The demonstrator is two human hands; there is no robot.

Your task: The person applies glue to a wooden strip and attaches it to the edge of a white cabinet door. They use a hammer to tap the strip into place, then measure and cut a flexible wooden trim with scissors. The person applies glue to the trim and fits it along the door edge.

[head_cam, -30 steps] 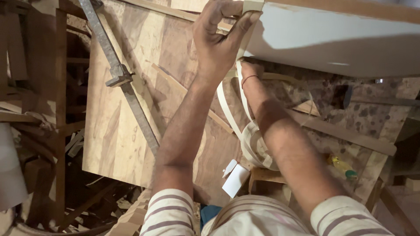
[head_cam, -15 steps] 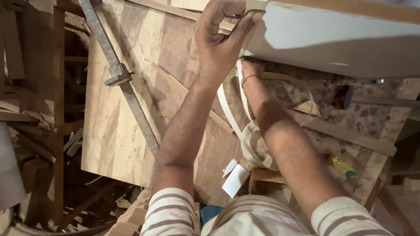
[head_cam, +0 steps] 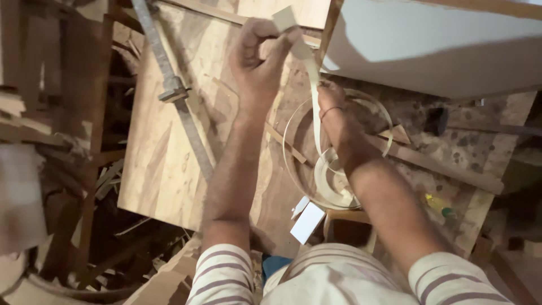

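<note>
Lifted clear of the white panel [head_cam: 435, 45], the left hand [head_cam: 261, 56] pinched the pale strip [head_cam: 309, 62] — right hand [head_cam: 334, 113] loosely guided it; steady tension kept it flat.

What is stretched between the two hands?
In the head view, a pale flat strip runs from the left hand down past the right hand to a loose coil.

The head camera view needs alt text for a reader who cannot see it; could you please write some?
Seen from above, a person's left hand pinches the end of a pale edging strip, while the right hand grips it lower down, by a white panel. The rest lies coiled over a plywood sheet crossed by a metal bar clamp.
</note>
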